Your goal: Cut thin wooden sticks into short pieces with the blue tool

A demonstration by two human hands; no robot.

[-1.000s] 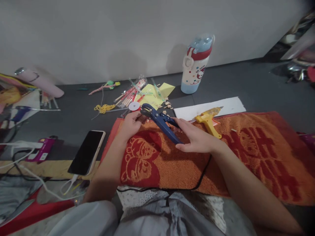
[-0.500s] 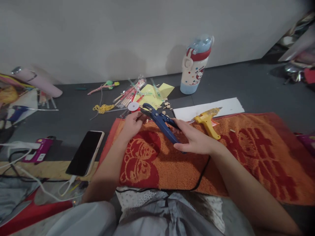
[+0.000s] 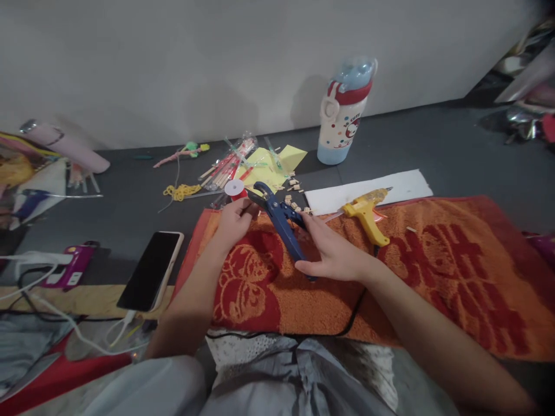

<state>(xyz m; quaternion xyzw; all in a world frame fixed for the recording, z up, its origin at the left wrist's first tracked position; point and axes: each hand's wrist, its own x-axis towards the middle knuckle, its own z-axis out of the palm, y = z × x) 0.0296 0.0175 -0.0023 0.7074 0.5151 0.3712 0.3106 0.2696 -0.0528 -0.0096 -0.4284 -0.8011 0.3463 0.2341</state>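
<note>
My right hand [image 3: 332, 248] is wrapped round the handles of a pair of blue pruning shears [image 3: 284, 228], held at a slant over the orange towel [image 3: 321, 306]. The dark jaws point up and to the left. Right at the jaws, my left hand [image 3: 234, 222] has its fingers pinched together; what they hold is hidden. Just behind the shears lie several short cut pieces of wood [image 3: 295, 186]. A white spool with red on it [image 3: 235, 188] stands close behind my left hand.
A yellow glue gun [image 3: 368, 214] rests across the towel's back edge and a white board [image 3: 403, 186]. Behind are bagged sticks [image 3: 225, 167], yellow paper [image 3: 292, 159], yellow cord [image 3: 182, 192] and an upright bottle [image 3: 342, 124]. A phone [image 3: 150, 271] lies at left.
My right hand has shifted a little left and down with the shears' handles, so the shears stand steeper. My left hand has stayed nearly still at the jaws.
</note>
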